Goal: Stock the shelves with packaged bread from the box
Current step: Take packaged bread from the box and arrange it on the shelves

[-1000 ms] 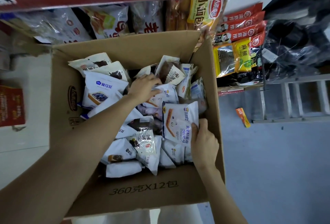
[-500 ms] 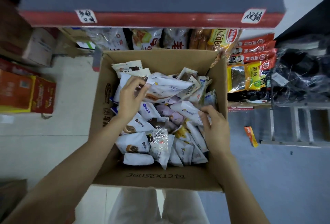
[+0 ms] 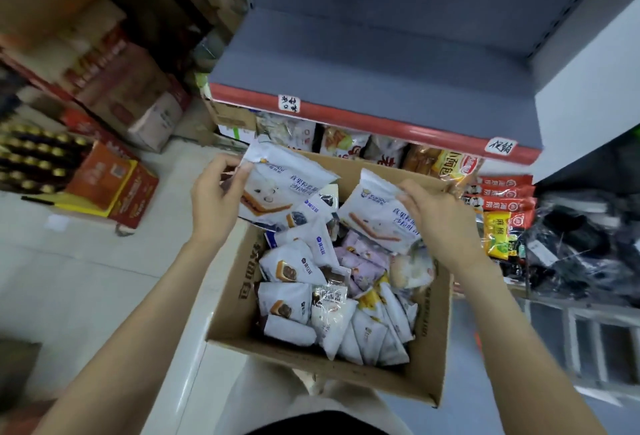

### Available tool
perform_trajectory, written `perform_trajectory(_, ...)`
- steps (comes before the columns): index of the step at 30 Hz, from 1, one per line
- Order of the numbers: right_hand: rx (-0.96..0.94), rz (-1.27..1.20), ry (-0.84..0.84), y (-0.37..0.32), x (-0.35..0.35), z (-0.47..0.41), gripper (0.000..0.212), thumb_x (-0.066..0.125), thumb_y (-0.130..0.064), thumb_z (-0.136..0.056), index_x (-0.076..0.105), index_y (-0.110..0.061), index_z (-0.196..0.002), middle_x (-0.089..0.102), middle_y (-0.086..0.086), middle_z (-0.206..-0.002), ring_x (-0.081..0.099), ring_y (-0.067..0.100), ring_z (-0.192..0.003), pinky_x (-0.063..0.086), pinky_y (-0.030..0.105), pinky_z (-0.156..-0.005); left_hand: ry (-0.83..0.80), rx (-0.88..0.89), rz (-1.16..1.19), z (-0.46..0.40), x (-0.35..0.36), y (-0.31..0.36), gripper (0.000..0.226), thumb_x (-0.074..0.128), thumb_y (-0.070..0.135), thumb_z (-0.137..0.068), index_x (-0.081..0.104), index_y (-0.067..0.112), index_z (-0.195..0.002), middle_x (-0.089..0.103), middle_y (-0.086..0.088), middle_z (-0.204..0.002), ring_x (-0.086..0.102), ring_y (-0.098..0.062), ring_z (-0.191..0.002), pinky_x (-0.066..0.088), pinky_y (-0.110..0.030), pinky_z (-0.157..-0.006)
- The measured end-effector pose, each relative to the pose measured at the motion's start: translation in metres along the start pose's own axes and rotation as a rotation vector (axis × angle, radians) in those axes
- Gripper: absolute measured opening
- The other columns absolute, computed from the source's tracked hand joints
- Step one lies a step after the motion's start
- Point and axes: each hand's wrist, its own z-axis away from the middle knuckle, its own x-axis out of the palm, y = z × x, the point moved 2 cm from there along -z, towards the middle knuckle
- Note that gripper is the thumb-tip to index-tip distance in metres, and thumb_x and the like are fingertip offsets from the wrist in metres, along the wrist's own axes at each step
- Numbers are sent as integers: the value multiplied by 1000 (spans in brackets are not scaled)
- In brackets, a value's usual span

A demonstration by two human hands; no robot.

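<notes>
White bread packet [image 3: 277,188] pinched by the left hand [image 3: 214,202] at one corner (right hand [image 3: 440,223] pinches another packet [image 3: 377,223]) could slip back into the box [image 3: 429,348].

The box [image 3: 239,299] is plain brown corrugated cardboard, matt, with printed lettering. The bread packs [image 3: 287,188] are white plastic film, slightly glossy and crinkled; one low pack [image 3: 330,311] is partly clear. The shelf [image 3: 381,60] looks like matt grey painted metal with a glossy red front strip [image 3: 363,123] carrying paper labels. The floor [image 3: 69,261] is smooth, shiny tile.
</notes>
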Motion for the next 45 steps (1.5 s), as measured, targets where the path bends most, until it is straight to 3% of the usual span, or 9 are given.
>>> perform_trajectory(6,-92,-6,409,-43,-84,-57,12,53,-19,-93,59,-10,-91,64,8,-67,60,32,-59,38,30,-57,96,100,-8,-43,-54,54,17,52,22,-97,53,19,-80,50,18,-64,39,1,-56,29,-14,-55)
perform_trajectory(12,-92,10,667,-76,-184,-124,12,53,-21,-94,60,-12,-96,66,11,-69,61,36,-60,34,30,-52,145,243,54,-116,-99,113,22,51,29,-97,60,12,-86,56,-9,-75,46,-12,-65,34,-25,-60)
perform_trajectory(19,-208,15,685,-106,-302,-216,27,49,-32,-92,62,-12,-103,69,15,-90,60,39,-85,43,40,-71,241,366,159,-202,-129,178,21,51,28,-97,58,14,-83,53,10,-68,44,1,-61,36,-21,-61)
perform_trajectory(24,-194,5,733,-116,-353,-284,22,47,-33,-94,60,-17,-101,68,8,-96,58,36,-91,43,40,-76,253,413,253,-255,-131,214,23,52,32,-95,58,14,-81,55,7,-71,47,-7,-67,39,-29,-66)
perform_trajectory(29,-216,111,902,-120,-370,-334,23,46,-30,-96,60,-12,-102,69,14,-89,60,38,-84,39,36,-67,284,389,329,-304,-120,248,24,50,35,-96,54,23,-76,54,7,-71,48,-8,-66,40,-30,-67)
perform_trajectory(32,-287,229,839,-115,-353,-355,22,48,-26,-95,62,-8,-93,67,17,-80,61,39,-75,36,36,-61,343,372,394,-326,-103,265,24,49,32,-97,54,16,-81,52,7,-71,46,-7,-66,39,-27,-65)
perform_trajectory(39,-50,234,692,-78,-321,-373,21,50,-23,-93,67,-16,-103,69,15,-97,62,37,-90,40,35,-63,469,225,545,-344,-39,285,21,43,30,-100,49,13,-88,48,13,-71,43,0,-63,31,-27,-59)
perform_trajectory(42,0,253,736,-67,-320,-366,27,52,-2,-83,67,-13,-102,69,13,-99,60,36,-90,36,31,-62,400,127,518,-344,-13,279,22,38,31,-101,44,13,-91,49,8,-73,46,-11,-66,34,-32,-61)
perform_trajectory(45,-83,182,872,-63,-309,-337,35,54,8,-76,68,-10,-103,69,11,-100,56,34,-89,40,33,-69,153,61,386,-349,10,264,20,43,31,-98,42,11,-100,58,-3,-93,53,-24,-85,39,-34,-72)
